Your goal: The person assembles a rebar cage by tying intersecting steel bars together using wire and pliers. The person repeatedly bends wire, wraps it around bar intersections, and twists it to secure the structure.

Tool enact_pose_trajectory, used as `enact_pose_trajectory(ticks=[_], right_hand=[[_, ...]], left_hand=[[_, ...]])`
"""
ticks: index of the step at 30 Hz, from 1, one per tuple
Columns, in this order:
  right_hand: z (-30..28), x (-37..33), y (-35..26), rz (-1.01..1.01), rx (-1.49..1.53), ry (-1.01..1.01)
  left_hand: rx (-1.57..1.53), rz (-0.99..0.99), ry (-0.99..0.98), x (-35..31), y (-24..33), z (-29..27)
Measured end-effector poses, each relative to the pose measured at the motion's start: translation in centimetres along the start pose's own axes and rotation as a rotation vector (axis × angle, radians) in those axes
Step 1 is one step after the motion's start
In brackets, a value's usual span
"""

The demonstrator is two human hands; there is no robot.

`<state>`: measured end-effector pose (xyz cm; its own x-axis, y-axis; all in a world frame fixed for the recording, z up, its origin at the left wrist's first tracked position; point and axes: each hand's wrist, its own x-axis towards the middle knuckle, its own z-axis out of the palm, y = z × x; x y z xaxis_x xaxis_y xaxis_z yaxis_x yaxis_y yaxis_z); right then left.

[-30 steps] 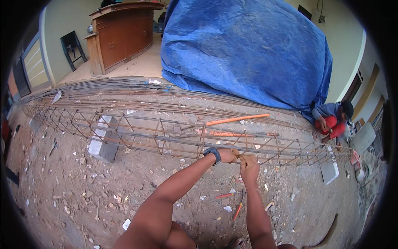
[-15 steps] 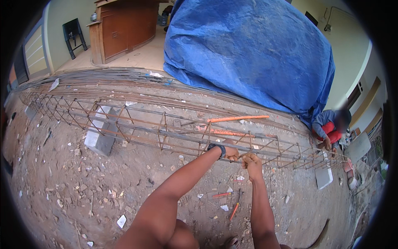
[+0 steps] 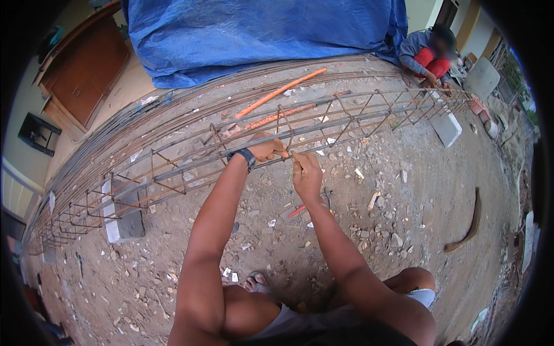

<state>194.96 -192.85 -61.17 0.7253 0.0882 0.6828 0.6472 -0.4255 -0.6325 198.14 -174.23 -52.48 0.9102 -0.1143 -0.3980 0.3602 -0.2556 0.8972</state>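
A long rebar cage (image 3: 358,118) of rusty bars and square stirrups stretches across in front of me. My left hand (image 3: 266,150), with a dark band at its wrist, reaches in at the cage's near side, its fingers curled at a joint of stirrup and lower bar. Just right of it, my right hand (image 3: 307,173) is closed in a pinch at the same joint. Whatever thin piece the fingertips hold is too small to make out. A hand tool with red handles (image 3: 297,211) lies on the ground below, partly behind my right forearm.
Concrete blocks (image 3: 124,216) prop the cage at left and another block (image 3: 447,130) at right. Orange pipes (image 3: 280,93) and loose rebar (image 3: 190,86) lie beyond it. A blue tarp (image 3: 259,34) covers something large. A co-worker (image 3: 427,57) crouches at the far right end. A broom-like bundle (image 3: 470,225) lies right.
My view has swung right and tilted down, so the cage now slants up to the right. Both hands stay close together at the near lower bar.
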Motion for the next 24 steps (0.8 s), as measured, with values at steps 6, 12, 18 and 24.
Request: enact_pose_trajectory(ticks=[6,12,18,24], right_hand=[[-1.0,0.2,-2.0,0.045,-0.115,-0.118],[0.3,1.3,-2.1,0.05,-0.148,-0.011],[2.2,1.2,-2.2,0.355,-0.064,0.031],[2.2,2.5,0.0,1.486,1.547,-0.056]], left_hand=[[0.025,0.058,-0.161,2.0,-1.7,-0.9],[0.065,0.077,-0.219,3.4,-2.2,-1.0],[0.051,0.116,-0.197,3.2,-2.3,-0.8],[0.038,0.213,-0.185,3.1,-2.9,0.5]])
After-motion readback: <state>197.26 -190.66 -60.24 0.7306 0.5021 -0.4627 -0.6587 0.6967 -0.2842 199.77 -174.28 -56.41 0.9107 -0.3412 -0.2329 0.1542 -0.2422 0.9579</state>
